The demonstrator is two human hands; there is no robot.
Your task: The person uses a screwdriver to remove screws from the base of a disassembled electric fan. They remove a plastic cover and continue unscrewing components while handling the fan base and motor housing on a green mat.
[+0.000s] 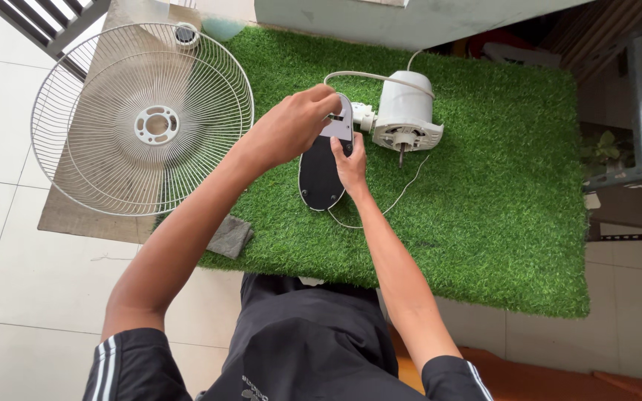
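Both hands work at the centre of a green artificial-grass mat (484,223) laid on a pale tiled floor (9,245). The left hand (291,126) comes in from 7 o'clock and is closed over the upper end of an oval fan base (319,178), its fingers curled tight on the white neck of that part. The right hand (351,165) comes in from 5 o'clock and holds the same fan base along its right edge, thumb and fingers pressed against the dark underside. The base stands tilted, dark face toward the camera, lower end touching the mat.

Just beside the base, at 2 o'clock from it, lies the white fan motor housing (407,111), shaft pointing toward 6 o'clock. A white power cord (365,75) arcs over the housing, and a thinner loop trails on the mat below the hands.

At 10 o'clock from the hands, a white wire fan guard (91,148) lies flat, partly on the mat's left edge and partly on a brown mat (76,215) beneath it. A grey cloth (230,236) lies near the left forearm at the mat's lower edge.
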